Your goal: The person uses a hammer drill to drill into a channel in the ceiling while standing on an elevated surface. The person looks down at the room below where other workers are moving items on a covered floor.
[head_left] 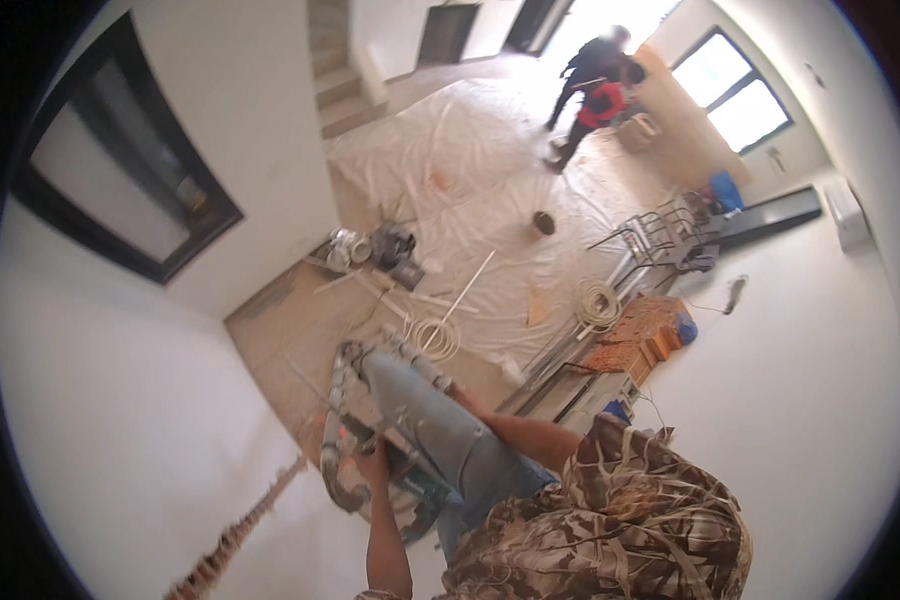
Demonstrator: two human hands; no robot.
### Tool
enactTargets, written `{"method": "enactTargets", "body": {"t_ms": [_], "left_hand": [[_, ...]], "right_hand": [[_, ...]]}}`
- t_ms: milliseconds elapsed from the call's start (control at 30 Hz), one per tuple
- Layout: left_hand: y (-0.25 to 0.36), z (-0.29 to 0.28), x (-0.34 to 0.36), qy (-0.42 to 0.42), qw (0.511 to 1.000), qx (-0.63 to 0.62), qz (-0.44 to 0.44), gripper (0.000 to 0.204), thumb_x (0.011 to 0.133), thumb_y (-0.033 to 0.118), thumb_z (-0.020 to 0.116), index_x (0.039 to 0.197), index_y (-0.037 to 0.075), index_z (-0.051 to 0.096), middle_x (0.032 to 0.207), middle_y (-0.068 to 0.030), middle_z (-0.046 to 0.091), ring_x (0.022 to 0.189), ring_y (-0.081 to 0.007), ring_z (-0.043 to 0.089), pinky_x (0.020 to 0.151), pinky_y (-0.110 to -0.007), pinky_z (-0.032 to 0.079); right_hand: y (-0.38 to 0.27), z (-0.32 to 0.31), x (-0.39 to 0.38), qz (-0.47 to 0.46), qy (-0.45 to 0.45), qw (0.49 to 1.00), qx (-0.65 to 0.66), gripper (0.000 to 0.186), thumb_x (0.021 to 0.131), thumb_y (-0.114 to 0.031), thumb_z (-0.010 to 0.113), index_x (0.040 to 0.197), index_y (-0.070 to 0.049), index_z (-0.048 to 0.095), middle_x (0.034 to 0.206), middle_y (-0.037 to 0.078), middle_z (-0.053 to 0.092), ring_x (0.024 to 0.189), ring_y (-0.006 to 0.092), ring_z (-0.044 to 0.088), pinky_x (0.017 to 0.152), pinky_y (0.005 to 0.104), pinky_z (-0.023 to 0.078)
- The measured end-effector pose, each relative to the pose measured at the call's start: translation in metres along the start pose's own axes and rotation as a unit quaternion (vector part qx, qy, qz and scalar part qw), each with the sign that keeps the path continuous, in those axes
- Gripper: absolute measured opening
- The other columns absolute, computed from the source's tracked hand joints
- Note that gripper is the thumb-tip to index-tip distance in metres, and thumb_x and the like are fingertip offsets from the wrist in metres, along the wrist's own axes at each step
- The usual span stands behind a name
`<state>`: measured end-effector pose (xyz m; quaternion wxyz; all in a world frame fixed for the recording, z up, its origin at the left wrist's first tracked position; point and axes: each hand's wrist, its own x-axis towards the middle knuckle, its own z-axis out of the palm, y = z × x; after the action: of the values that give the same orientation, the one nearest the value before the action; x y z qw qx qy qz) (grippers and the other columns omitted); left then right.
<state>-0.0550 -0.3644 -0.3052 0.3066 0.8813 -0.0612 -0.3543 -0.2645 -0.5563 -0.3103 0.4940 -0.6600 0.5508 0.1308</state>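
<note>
My left hand (370,458) is closed on a dark hand-held tool (360,430) with a thin rod pointing forward, left of a long, worn blue-grey piece (420,420) below me. My right hand (459,398) reaches across to a grey metal rail (410,355) along that piece's far side; its fingers are partly hidden. A teal power tool (430,492) lies low between my arms, partly covered. My camouflage clothing (600,500) fills the lower middle.
A rough chased groove (238,530) runs along the left wall. Below are a plastic floor sheet (440,150), coiled hose (598,300), orange bricks (625,330), metal lengths and a bucket (543,223). At least one person (590,70) in dark clothes, with something red, stands near the far window.
</note>
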Motion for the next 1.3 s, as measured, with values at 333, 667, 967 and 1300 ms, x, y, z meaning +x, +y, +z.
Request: {"method": "enactTargets", "body": {"t_ms": [333, 667, 967, 1300], "left_hand": [[-0.025, -0.004, 0.04, -0.002, 0.991, 0.118, -0.069, 0.121, 0.071, 0.062, 0.073, 0.144, -0.018, 0.018, 0.141, -0.0342, 0.042, 0.131, -0.0423, 0.045, 0.109, -0.045, 0.037], [-0.03, -0.016, 0.046, -0.055, 0.99, 0.12, -0.044, 0.115, 0.076, 0.067, 0.067, 0.144, -0.016, 0.023, 0.142, -0.0353, 0.039, 0.133, -0.0428, 0.042, 0.11, -0.044, 0.035], [-0.081, -0.029, 0.07, -0.019, 0.994, 0.088, 0.067, 0.064, 0.088, 0.043, 0.066, 0.124, -0.009, 0.056, 0.118, -0.026, 0.064, 0.109, -0.0378, 0.062, 0.092, -0.042, 0.047], [-0.037, -0.099, 0.031, 0.064, 0.956, 0.247, 0.142, 0.061, 0.084, 0.038, 0.061, 0.13, 0.0, 0.053, 0.129, -0.0279, 0.056, 0.118, -0.0431, 0.054, 0.097, -0.048, 0.044]], "right_hand": [[0.029, 0.018, -0.022, 0.049, 0.063, 0.997, 0.016, 0.029, 0.094, -0.02, 0.045, 0.119, -0.006, 0.052, 0.109, 0.027, 0.064, 0.103, 0.0444, 0.062, 0.083, 0.0542, 0.049], [0.018, 0.012, -0.028, 0.041, 0.045, 0.998, -0.011, 0.029, 0.092, -0.017, 0.048, 0.119, -0.004, 0.048, 0.112, 0.028, 0.063, 0.105, 0.0455, 0.061, 0.085, 0.0549, 0.049], [0.021, 0.009, -0.028, 0.02, 0.065, 0.998, -0.003, 0.033, 0.089, -0.021, 0.057, 0.118, -0.008, 0.05, 0.109, 0.025, 0.065, 0.103, 0.0443, 0.062, 0.082, 0.0534, 0.049], [0.018, 0.01, -0.028, 0.023, 0.102, 0.995, -0.01, 0.025, 0.087, -0.014, 0.055, 0.11, -0.004, 0.055, 0.103, 0.025, 0.066, 0.097, 0.0433, 0.064, 0.078, 0.0522, 0.051]]}}
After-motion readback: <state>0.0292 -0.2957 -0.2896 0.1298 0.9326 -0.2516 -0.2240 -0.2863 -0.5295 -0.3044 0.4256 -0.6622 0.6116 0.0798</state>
